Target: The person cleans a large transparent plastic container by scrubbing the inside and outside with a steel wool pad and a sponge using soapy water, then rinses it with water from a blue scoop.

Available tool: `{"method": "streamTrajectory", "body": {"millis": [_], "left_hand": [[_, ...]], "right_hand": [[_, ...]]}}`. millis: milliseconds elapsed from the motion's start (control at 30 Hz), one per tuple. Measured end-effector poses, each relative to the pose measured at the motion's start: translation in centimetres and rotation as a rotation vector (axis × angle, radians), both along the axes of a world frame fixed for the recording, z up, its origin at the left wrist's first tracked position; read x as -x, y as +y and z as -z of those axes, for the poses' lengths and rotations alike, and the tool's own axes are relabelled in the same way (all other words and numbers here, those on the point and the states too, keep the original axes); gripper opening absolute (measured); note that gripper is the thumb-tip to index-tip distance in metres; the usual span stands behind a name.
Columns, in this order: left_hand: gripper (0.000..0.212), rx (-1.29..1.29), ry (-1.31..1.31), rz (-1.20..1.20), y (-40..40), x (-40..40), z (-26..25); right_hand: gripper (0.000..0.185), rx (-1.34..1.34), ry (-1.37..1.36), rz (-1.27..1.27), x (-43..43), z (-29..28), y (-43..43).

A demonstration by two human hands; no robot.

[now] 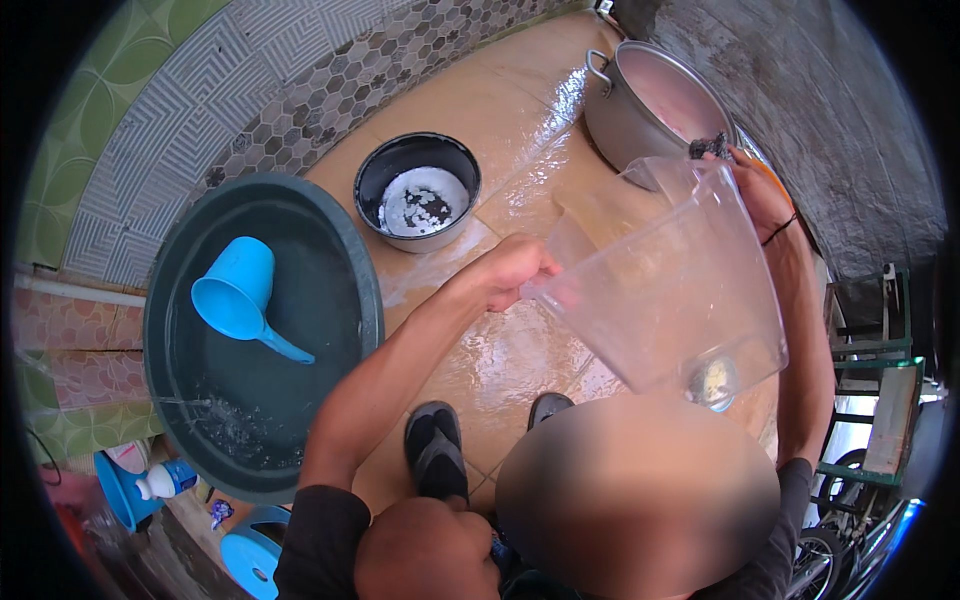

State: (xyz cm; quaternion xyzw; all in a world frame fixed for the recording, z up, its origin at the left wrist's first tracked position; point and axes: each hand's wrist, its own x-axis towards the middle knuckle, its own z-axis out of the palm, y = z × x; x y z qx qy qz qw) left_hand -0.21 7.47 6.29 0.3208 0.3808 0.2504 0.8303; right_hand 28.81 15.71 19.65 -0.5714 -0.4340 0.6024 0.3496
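A clear plastic container [667,277] is held tilted between my two hands, above the wet floor. My left hand [517,271] grips its left rim corner. At the far right corner my right hand [757,187] holds the container together with a dark scouring pad [709,146]. A large metal pot [611,112] with pinkish liquid inside stands just beyond that hand. Left of the container, a black-lined round pot [466,176] with whitish suds on its bottom rests on the tiles. Through the clear plastic a small round bowl [712,381] shows, with something pale yellow in it.
A big dark tub [367,277] of water stands at left, with a light-blue dipper [236,289] in it and water splashing in. A white bottle [166,480] and a blue stool [251,551] are at lower left. Green-framed metal racks [874,367] stand at right; the tiled floor is wet.
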Motion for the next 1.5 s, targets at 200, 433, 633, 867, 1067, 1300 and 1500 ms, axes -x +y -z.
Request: {"method": "streamTrajectory", "body": {"millis": [200,433,633,867,1067,1300,1500], "left_hand": [[0.043,-0.018,0.002,-0.004,1.2,-0.3,0.3],[0.045,0.091,-0.036,-0.012,2.4,-1.1,-0.6],[0.047,0.045,-0.183,0.105,3.5,2.2,3.1],[0.044,0.151,-0.009,0.067,2.0,6.2,3.4],[0.024,0.248,-0.063,0.098,1.3,7.9,7.2],[0.025,0.102,0.058,0.098,0.5,7.3,7.3],[0.024,-0.208,0.466,0.049,-0.6,2.5,3.3]], "right_hand": [[0.031,-0.288,0.008,-0.086,-1.6,-2.5,-2.2],[0.045,-0.918,-0.167,0.718,-8.4,3.3,-14.1],[0.038,-1.065,-0.175,0.695,-0.4,2.8,-12.1],[0.039,-1.035,-0.637,0.255,11.1,-2.5,-5.2],[0.045,-1.229,-0.83,-0.033,15.5,-0.9,2.8],[0.039,-1.458,-0.48,0.24,13.9,-0.9,-1.5],[0.038,-1.098,-0.501,0.543,1.8,4.5,-12.8]]}}
